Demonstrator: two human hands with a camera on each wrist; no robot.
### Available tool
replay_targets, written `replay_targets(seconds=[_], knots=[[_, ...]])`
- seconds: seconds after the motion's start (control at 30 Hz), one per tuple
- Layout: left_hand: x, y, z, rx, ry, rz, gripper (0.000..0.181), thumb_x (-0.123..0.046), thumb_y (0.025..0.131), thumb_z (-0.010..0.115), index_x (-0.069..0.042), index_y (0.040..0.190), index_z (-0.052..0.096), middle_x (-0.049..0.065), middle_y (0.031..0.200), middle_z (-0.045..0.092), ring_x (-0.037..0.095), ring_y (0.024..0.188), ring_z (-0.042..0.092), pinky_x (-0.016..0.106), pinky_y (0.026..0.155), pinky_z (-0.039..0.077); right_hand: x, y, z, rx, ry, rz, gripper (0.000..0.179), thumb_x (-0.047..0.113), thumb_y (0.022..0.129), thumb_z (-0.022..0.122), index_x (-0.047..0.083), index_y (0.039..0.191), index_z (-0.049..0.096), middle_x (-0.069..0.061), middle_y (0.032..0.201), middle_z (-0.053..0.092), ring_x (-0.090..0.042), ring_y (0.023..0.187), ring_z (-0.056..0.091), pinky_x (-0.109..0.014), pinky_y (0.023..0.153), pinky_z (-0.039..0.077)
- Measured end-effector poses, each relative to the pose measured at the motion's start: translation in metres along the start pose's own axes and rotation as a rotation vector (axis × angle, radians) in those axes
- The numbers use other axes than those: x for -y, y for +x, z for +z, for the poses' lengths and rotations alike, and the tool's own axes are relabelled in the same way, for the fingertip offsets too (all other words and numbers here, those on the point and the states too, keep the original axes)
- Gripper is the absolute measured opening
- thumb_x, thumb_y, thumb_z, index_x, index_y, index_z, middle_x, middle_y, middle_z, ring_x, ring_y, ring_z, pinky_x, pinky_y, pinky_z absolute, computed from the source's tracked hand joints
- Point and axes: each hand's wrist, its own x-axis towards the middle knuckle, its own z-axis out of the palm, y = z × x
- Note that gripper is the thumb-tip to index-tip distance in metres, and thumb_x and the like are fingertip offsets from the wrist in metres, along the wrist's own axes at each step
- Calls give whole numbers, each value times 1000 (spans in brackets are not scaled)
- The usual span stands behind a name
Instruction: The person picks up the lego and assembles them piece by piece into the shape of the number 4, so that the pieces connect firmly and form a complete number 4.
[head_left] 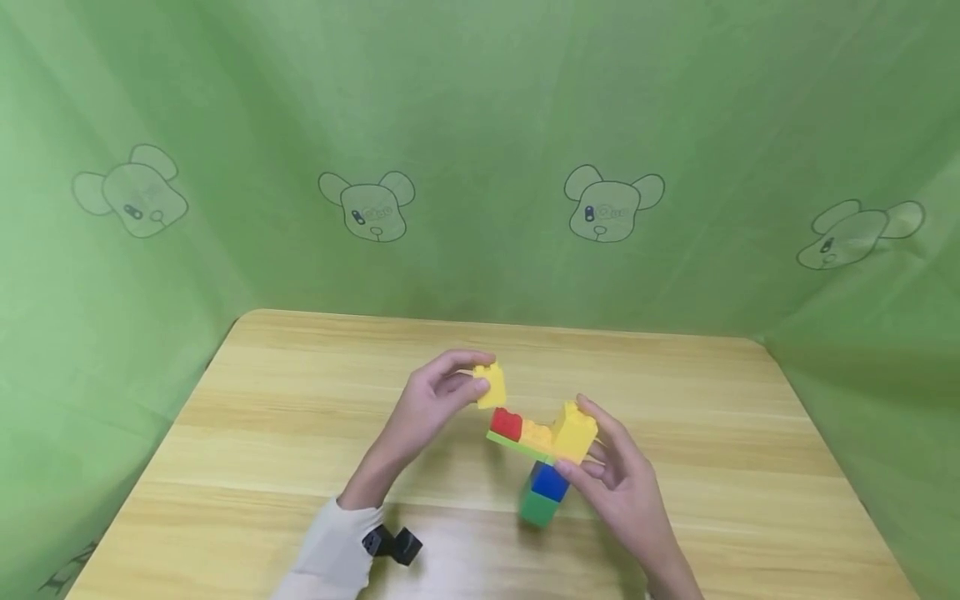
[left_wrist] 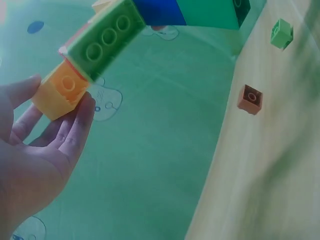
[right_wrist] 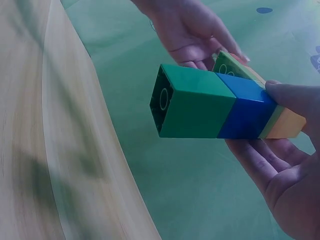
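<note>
My left hand (head_left: pixel 435 400) pinches a yellow toy brick (head_left: pixel 491 386) between thumb and fingers. In the head view this brick is just above the red brick (head_left: pixel 506 424) at the left end of a joined brick build. My right hand (head_left: pixel 626 487) grips that build by the tall yellow brick (head_left: pixel 575 432) at its right end. A light green strip (head_left: pixel 517 446) runs under the red and yellow bricks, and its studless underside with round tubes faces the left wrist view. Below hang a blue brick (right_wrist: pixel 247 106) and a dark green brick (right_wrist: pixel 197 102), stacked end to end.
A wooden table (head_left: pixel 247 433) lies beneath both hands. On it in the left wrist view are a loose green brick (left_wrist: pixel 282 34) and a reddish-brown brick (left_wrist: pixel 250 99). A black device (head_left: pixel 393 544) is at the left sleeve. Green curtain (head_left: pixel 480 100) surrounds the table.
</note>
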Motion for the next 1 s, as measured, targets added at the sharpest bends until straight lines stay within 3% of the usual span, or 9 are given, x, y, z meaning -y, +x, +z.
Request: replay_targets(seconds=[0.13,0.3,0.37,0.53,0.67,0.77,0.9,1.0], knots=[[-15,-4,8,33,38,53,27,-11,91,63,-8,118,61,1,121,60,23,103,59,35,89,51,2,0,0,3,8,-1,73,-9,83,66,13,146,35,-9,146,37,-21,117,55,-36,83,54],[-19,-7,14,112,63,136,27,-6,91,62,-5,118,61,1,122,60,23,105,57,37,90,51,5,-2,-1,14,9,8,73,-8,84,65,14,146,34,-10,147,35,-20,115,56,-36,83,54],[-20,-8,15,145,77,141,29,-6,91,62,-6,120,61,0,122,60,22,105,58,36,90,51,6,-2,-2,21,5,11,73,-7,85,65,14,147,33,-10,147,34,-20,114,57,-35,83,54],[-21,-12,16,212,138,208,51,-1,80,73,-5,127,55,3,130,55,21,110,56,37,87,53,11,0,-3,42,33,11,72,-7,84,65,14,146,35,-11,146,36,-23,110,60,-37,81,55],[-18,-17,15,240,262,329,79,-6,66,86,-10,135,47,5,140,46,19,122,48,35,88,52,14,2,-3,69,107,-23,73,-14,82,63,9,145,34,-18,143,37,-29,108,60,-41,80,54],[-11,-18,13,249,390,436,92,-18,62,90,-13,140,40,5,144,41,18,127,42,30,89,50,16,2,-4,93,154,-62,73,-18,81,61,4,145,33,-24,140,37,-31,107,60,-42,79,54],[0,-17,11,231,539,586,93,-28,65,88,-10,140,38,6,144,41,20,130,40,29,95,47,18,3,-4,118,192,-113,72,-21,80,60,-1,144,31,-24,138,40,-30,106,61,-42,77,54],[4,-17,11,200,589,641,84,-27,68,86,-8,137,42,5,139,46,19,127,43,28,98,45,20,3,-3,135,215,-128,71,-22,80,58,-4,143,30,-22,137,43,-30,108,60,-43,76,54]])
